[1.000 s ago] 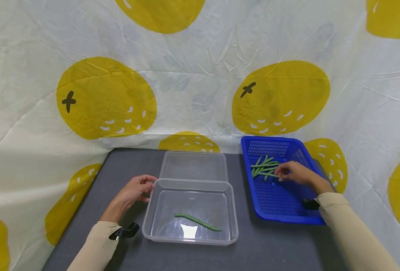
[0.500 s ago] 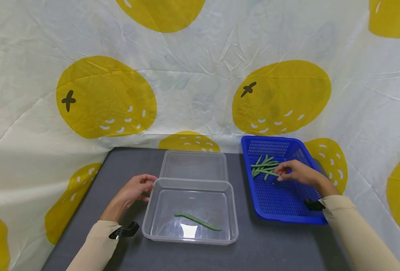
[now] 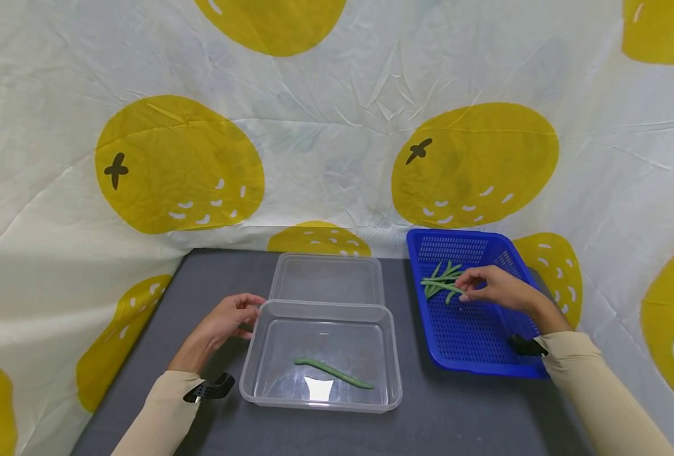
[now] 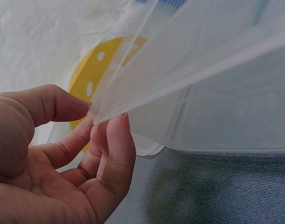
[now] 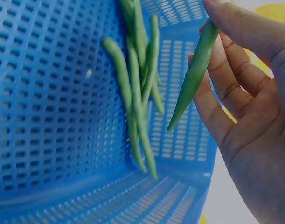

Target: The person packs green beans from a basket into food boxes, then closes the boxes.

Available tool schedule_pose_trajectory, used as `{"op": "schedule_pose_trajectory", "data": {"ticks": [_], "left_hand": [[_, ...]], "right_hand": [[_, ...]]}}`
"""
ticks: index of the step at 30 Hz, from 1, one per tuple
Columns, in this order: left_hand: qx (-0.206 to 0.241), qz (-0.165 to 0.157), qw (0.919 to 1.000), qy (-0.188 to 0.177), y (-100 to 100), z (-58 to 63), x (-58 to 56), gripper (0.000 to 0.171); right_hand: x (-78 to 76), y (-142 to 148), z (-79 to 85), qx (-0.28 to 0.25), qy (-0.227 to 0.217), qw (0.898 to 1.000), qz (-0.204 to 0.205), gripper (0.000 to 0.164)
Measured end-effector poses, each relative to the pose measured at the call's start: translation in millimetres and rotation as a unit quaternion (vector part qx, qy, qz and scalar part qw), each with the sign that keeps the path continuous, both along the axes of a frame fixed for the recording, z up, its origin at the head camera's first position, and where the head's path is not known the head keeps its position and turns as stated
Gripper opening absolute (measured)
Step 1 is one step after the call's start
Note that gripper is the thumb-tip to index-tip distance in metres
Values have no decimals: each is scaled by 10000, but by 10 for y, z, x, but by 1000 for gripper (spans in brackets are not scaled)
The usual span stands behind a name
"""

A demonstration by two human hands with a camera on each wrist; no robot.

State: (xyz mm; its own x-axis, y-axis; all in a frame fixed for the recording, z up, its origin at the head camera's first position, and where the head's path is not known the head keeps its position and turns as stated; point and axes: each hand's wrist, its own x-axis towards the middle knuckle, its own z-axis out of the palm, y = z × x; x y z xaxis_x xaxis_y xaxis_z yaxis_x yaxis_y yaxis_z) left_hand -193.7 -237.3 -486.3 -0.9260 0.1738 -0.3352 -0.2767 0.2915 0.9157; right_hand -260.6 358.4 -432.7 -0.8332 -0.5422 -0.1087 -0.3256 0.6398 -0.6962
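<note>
Over the blue basket (image 3: 474,345), the right hand (image 3: 493,290) pinches one green bean (image 5: 194,72) between thumb and fingers. Several more green beans (image 5: 140,93) lie crossed in a loose pile in the basket, below the held one. At the far left corner of a clear plastic container (image 3: 291,339), the left hand (image 3: 231,316) grips the rim; the left wrist view shows its thumb and fingertips (image 4: 119,122) on either side of that corner. A single green bean (image 3: 334,372) lies slanted on the container's bottom.
A clear flat lid (image 3: 325,277) lies on the dark grey table (image 3: 223,272) behind the container. The basket stands to the container's right, with table between them. A white cloth (image 3: 325,171) printed with yellow fruit hangs behind the table.
The right hand has lifted a bean from the pile and moved slightly up and left with it. The left hand, container and the bean inside it have stayed put.
</note>
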Motion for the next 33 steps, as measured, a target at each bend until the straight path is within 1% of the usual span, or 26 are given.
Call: {"op": "schedule_pose_trajectory", "data": {"ticks": [7, 12, 16, 19, 21, 24, 28, 33], "left_hand": [[-1, 82, 9999, -68, -5, -2, -6, 38], [-19, 54, 10000, -36, -5, -13, -7, 39], [-17, 68, 10000, -5, 5, -12, 6, 40], [5, 66, 10000, 13, 10, -14, 11, 40], [14, 54, 10000, 20, 10, -16, 7, 40], [30, 26, 10000, 12, 10, -17, 0, 40], [53, 10, 10000, -13, 8, -9, -9, 40], [26, 15, 10000, -33, 11, 4, -15, 39]], "right_hand": [[51, -196, 84, -268, -26, 9995, 174, 20], [78, -349, 87, -377, -86, 9987, 327, 18], [96, -480, 75, -387, 13, 9978, 537, 18], [121, -581, 91, -413, 130, 9963, 741, 18], [147, -647, 114, -417, 138, 9958, 808, 19], [189, -747, 152, -456, -1, 9954, 844, 18], [235, -877, 193, -665, -190, 9931, 943, 16], [277, -1045, 219, -761, -235, 9909, 1082, 17]]}}
